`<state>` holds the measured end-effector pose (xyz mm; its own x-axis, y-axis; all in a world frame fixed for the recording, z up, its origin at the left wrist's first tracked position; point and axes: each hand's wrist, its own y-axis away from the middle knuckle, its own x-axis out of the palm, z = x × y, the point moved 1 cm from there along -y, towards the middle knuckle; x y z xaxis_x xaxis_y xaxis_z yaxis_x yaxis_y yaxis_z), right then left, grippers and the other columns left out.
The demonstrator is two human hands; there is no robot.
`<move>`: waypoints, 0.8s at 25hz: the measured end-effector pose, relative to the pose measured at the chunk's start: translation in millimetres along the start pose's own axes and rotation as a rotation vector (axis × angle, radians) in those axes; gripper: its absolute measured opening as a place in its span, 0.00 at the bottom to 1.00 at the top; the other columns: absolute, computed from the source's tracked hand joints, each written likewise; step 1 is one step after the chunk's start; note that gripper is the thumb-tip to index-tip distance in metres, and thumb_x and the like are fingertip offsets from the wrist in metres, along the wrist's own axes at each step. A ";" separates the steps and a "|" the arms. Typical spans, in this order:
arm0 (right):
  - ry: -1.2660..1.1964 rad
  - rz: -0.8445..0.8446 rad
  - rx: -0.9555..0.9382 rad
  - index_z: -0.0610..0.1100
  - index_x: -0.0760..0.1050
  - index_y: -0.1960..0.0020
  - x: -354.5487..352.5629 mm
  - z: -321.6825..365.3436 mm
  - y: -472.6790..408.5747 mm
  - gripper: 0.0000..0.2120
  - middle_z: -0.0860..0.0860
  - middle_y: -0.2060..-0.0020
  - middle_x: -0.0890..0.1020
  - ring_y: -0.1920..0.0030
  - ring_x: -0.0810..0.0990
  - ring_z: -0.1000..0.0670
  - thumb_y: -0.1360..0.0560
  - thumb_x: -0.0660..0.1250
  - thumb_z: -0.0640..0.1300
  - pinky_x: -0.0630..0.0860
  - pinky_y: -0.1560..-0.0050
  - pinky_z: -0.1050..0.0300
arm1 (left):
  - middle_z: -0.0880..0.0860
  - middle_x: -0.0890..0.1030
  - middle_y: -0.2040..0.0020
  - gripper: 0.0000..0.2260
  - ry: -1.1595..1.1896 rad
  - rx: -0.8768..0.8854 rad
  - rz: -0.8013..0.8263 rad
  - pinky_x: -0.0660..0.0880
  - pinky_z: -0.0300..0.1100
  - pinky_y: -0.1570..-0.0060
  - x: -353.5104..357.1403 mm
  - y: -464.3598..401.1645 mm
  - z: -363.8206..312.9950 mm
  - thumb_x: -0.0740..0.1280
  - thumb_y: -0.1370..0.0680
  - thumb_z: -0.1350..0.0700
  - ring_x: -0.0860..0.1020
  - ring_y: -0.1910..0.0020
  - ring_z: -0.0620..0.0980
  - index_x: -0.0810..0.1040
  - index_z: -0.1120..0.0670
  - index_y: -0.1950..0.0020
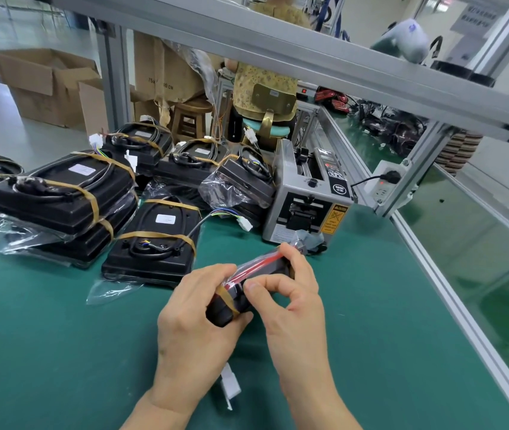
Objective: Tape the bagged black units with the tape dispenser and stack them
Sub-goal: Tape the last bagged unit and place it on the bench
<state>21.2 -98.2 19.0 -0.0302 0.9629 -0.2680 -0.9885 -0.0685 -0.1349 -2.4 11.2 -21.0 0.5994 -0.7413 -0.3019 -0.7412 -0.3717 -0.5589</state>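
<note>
Green bench mat (61,352) under an aluminium frame (278,48); cardboard boxes (48,85) on the floor behind, a seated person (262,82) at the next station.

Both hands work above the mat, near the front edge. Left hand (197,321) grips the near end of a bagged black unit (247,283), fingers curled round it from below and from the left. Right hand (293,293) holds the far side — fingers curled over the top edge, thumb pressing down on the bag beside a strip of brown tape (227,297) that wraps the unit's near end. Unit is tilted, on edge, lifted clear of the mat; a red band shows through the plastic. White connector (230,383) hangs below the left wrist.

Tape dispenser (306,197) — grey box, yellow warning label — stands just beyond the hands, plugged into a white socket (386,181) on the frame.

Left of the dispenser: taped units in bags, some piled. Nearest taped unit (154,240) lies flat with two brown bands; a stack (61,193) sits further left, more units (191,159) behind.
</note>
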 end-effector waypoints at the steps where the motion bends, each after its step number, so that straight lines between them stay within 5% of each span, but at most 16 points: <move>1: 0.005 -0.001 -0.004 0.57 0.82 0.65 0.2 -0.3 -0.3 0.08 0.73 0.34 0.64 0.28 0.56 0.67 0.30 0.72 0.45 0.50 0.24 0.46 | 0.50 0.81 0.50 0.27 0.002 -0.002 -0.002 0.75 0.46 0.48 0.0 -0.3 0.0 0.81 0.43 0.67 0.80 0.49 0.51 0.81 0.59 0.46; 15: 0.042 -0.053 -0.047 0.57 0.80 0.64 2.3 -1.7 0.7 0.09 0.73 0.36 0.65 0.28 0.56 0.66 0.30 0.72 0.43 0.54 0.25 0.50 | 0.50 0.80 0.50 0.26 0.011 0.001 -0.026 0.75 0.44 0.49 1.5 0.8 -1.6 0.80 0.42 0.68 0.80 0.50 0.51 0.81 0.59 0.46; 20: 0.046 -0.087 -0.048 0.50 0.79 0.68 4.8 -4.9 0.8 0.08 0.74 0.38 0.66 0.29 0.57 0.66 0.31 0.73 0.42 0.55 0.26 0.50 | 0.49 0.80 0.50 0.27 0.007 -0.015 -0.021 0.75 0.44 0.49 1.2 1.9 -3.2 0.79 0.43 0.70 0.79 0.51 0.49 0.81 0.59 0.46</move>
<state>21.1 -94.9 12.9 0.0636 0.9527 -0.2970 -0.9789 0.0016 -0.2044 -4.0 7.8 -20.0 0.6127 -0.7373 -0.2846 -0.7329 -0.3952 -0.5538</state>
